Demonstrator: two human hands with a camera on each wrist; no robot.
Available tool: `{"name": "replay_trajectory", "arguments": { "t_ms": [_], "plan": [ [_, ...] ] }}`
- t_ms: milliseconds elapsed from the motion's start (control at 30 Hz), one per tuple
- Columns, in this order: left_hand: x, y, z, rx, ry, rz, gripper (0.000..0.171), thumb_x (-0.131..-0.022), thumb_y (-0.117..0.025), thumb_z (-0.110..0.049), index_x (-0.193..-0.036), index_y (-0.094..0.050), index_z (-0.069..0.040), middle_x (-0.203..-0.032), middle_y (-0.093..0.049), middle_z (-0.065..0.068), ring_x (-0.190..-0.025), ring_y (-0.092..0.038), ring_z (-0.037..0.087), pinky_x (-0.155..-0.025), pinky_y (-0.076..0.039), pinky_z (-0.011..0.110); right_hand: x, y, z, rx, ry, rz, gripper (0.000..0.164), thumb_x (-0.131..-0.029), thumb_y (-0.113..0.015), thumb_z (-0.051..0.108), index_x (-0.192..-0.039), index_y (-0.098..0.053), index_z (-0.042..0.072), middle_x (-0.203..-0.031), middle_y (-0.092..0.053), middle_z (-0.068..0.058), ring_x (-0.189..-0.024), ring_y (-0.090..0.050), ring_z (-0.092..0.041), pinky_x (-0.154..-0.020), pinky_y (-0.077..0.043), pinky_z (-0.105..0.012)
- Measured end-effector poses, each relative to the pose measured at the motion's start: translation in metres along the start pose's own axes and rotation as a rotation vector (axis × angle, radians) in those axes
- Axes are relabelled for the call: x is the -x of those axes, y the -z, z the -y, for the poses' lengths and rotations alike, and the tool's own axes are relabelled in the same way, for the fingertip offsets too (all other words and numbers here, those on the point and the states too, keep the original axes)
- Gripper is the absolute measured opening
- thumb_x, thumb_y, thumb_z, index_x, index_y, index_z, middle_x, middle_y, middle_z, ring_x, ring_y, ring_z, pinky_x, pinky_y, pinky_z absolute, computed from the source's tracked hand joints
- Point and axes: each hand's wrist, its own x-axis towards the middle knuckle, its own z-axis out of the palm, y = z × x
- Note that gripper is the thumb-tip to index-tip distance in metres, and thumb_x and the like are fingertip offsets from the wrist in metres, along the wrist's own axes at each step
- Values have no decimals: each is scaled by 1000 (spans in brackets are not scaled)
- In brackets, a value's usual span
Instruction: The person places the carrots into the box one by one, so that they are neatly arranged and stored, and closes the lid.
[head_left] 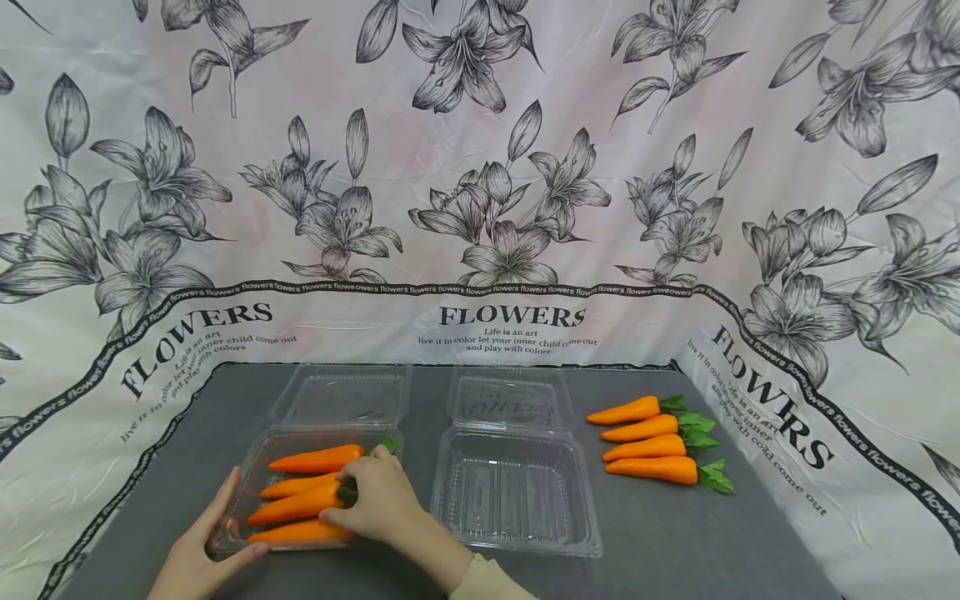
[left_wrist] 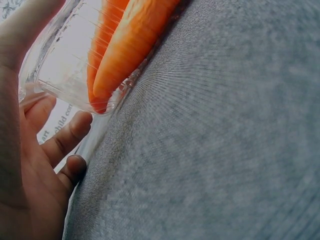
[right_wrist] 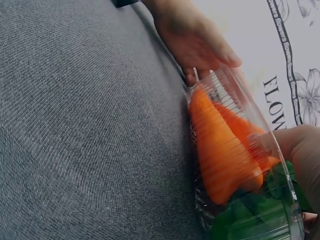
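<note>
On the left, an open clear plastic clamshell box (head_left: 251, 508) holds several orange carrots (head_left: 300, 504) lying side by side, their tips to the left. My left hand (head_left: 197, 546) rests around the box's near left corner, thumb at the front edge and fingers along the left side. In the left wrist view, the fingers of this hand (left_wrist: 47, 150) are spread by the box's corner. My right hand (head_left: 382, 500) reaches into the box and pinches a carrot near its leafy end. Its fingers partly hide the green tops (right_wrist: 255, 215).
A second open clamshell box (head_left: 517, 492) stands in the middle, with no carrots in it. Several carrots with green leaves (head_left: 652, 446) lie in a row on the grey cloth (head_left: 675, 542) at the right. A flower-printed curtain (head_left: 510, 233) surrounds the table.
</note>
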Motion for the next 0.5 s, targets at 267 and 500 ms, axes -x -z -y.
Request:
{"name": "replay_trajectory", "arguments": {
  "t_ms": [267, 500],
  "plan": [
    [0, 0, 1, 16, 24, 15, 117, -93, -81, -50, -168, 9, -43, -99, -53, 8, -84, -47, 15, -67, -38, 34, 2, 5, 0, 13, 34, 12, 46, -86, -86, 56, -115, -81, 20, -111, -75, 11, -86, -44, -1, -75, -37, -14],
    [-4, 1, 1, 10, 17, 20, 117, -95, -79, -47, -168, 11, -39, -99, -54, 8, -86, -49, 15, -76, -40, 39, 4, 25, -8, -162, -16, -1, 54, -93, -76, 59, -128, -77, 17, -126, -69, 4, -105, -52, -7, -87, -51, -22]
  ]
}}
